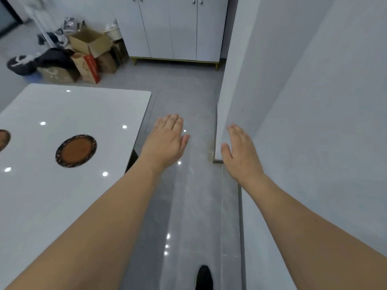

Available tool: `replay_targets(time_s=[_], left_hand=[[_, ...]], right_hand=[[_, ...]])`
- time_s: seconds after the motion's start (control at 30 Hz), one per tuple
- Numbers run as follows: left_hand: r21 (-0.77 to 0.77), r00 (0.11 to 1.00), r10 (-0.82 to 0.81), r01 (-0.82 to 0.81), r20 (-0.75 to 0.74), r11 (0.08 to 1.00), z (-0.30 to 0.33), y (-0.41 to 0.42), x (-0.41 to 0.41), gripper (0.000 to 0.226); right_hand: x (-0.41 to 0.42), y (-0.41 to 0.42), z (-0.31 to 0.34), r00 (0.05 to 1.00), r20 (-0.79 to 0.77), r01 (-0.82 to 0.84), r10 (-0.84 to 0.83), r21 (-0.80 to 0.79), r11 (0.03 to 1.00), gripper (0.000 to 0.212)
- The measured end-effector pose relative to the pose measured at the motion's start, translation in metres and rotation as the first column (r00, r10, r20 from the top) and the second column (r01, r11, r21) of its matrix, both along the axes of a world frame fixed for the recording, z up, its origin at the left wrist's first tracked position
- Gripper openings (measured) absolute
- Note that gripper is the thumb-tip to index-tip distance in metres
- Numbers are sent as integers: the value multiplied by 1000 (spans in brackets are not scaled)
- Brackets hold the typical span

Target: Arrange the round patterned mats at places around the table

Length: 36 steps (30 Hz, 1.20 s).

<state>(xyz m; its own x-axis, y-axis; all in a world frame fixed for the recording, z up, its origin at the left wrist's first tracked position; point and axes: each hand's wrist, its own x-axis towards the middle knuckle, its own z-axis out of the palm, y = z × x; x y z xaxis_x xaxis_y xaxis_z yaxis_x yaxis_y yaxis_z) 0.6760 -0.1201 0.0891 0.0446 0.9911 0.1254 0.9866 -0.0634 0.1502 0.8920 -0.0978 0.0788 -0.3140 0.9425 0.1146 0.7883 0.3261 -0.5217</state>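
Mat (76,150) lies whole on the table (62,206); a second mat (3,140) is cut off. Beyond the table's edge, left hand (165,143) and right hand (240,153) hover flat, empty, over open floor (188,195).

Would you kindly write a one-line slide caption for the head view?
Both empty hands, left and right, open over the floor beside the white table bearing two round mats.
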Motion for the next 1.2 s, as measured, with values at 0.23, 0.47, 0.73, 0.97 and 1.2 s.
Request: replay_targets(time_s=[0.23, 0.47, 0.73, 0.97, 1.2], left_hand=[[-27, 999, -43, 43, 22, 999, 1, 77, 4, 58], [-27, 998, -38, 39, 55, 999, -12, 171, -26, 56], [-92, 997, 25, -19, 70, 996, -34, 256, -63, 56], [-133, 965, 256, -247, 56, 960, -64, 266, -129, 56], [-179, 855, 514, -495, 73, 850, -102, 212, -213, 54]], right_hand=[[-5, 66, 0, 999, -5, 45, -45, -51, 998, 55], [-36, 153, -7, 998, 17, 67, -66, -71, 995, 54], [-82, 249, -24, 996, 76, -28, 37, -123, 992, 54], [-167, 308, -45, 953, 85, -274, 291, -171, 946, 54], [-268, 305, -73, 836, 115, -507, 536, -210, 836, 54]])
